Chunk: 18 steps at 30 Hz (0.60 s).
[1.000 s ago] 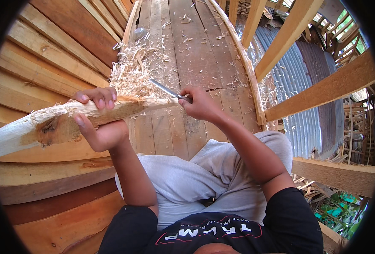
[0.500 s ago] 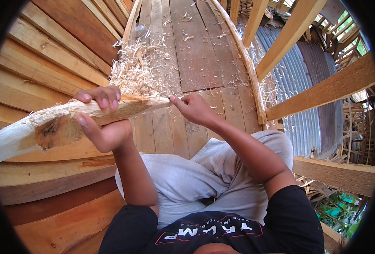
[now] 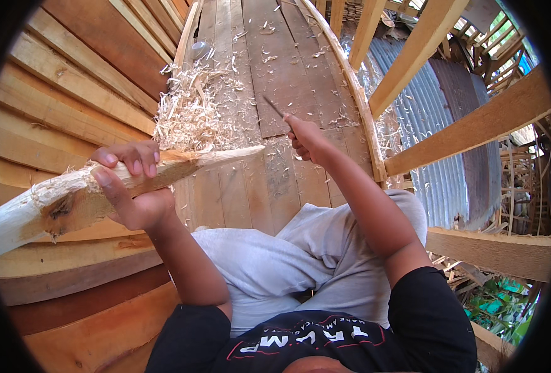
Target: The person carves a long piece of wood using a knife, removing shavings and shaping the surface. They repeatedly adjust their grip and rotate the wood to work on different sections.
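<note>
In the head view, the left hand [image 3: 138, 208] grips a pale wooden pole [image 3: 82, 200] stretching from the left edge to a tip near centre. Above that tip, the right hand [image 3: 308, 140] grasps a knife [image 3: 273, 107]. Shavings [image 3: 191, 109] lie upper left of centre.

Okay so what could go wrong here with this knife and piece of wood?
The knife in the right hand could slip along the wood and cut the bare left hand gripping it. The wood, visibly held by only that hand, might twist if the knife catches. Loose shavings heaped on the floorboards might make footing slippery.
</note>
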Motion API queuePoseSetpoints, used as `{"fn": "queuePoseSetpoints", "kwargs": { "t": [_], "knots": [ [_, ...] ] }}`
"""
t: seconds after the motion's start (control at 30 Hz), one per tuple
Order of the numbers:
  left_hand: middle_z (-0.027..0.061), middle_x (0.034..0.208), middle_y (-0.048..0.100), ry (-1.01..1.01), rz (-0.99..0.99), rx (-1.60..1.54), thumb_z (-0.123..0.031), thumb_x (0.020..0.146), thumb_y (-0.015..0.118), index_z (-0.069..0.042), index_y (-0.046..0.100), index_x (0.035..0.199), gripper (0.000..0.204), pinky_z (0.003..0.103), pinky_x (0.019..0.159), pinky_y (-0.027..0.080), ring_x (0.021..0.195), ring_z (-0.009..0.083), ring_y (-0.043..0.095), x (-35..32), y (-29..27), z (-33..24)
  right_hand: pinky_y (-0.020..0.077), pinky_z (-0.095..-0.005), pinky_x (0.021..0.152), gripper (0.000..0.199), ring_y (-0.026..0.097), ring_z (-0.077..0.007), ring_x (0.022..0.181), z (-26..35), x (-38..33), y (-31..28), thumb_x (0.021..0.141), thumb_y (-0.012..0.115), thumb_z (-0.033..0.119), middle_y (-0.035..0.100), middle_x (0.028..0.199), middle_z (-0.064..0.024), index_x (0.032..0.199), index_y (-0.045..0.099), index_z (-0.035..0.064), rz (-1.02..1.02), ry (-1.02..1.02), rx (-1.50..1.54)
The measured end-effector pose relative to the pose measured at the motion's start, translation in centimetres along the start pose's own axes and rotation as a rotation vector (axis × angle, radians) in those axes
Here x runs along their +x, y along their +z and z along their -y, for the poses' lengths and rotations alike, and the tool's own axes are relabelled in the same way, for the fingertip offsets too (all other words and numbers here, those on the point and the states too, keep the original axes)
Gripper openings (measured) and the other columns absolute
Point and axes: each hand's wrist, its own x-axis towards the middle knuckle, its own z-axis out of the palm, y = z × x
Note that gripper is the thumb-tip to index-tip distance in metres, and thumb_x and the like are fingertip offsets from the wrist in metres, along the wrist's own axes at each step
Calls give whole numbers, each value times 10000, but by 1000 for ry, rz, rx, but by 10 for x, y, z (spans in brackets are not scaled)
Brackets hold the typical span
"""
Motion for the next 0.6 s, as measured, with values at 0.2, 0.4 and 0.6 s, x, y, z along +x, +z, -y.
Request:
{"fn": "queuePoseSetpoints", "kwargs": {
  "t": [0.2,0.4,0.6],
  "knots": [
    [-6,682,379,17,49,-22,-381,961,475,-134,447,899,257,308,656,333,605,109,378,0,-11,0,207,-264,350,547,275,-79,380,28,-30,-38,903,449,606,296,481,52,615,418,142,543,-362,46],
    [-12,668,376,-36,42,-80,-378,953,489,-132,433,904,257,312,663,325,605,104,371,0,-3,4,317,-254,400,650,355,-94,454,13,-23,-46,933,170,671,366,583,16,888,437,81,225,-302,621],
    [-19,680,373,-28,28,-87,-374,948,489,-135,422,896,254,315,668,315,607,99,364,-2,-2,-1,373,-260,435,393,408,-96,489,10,-17,-10,1004,363,398,434,635,1,969,510,36,137,-426,267]
  ]
}}
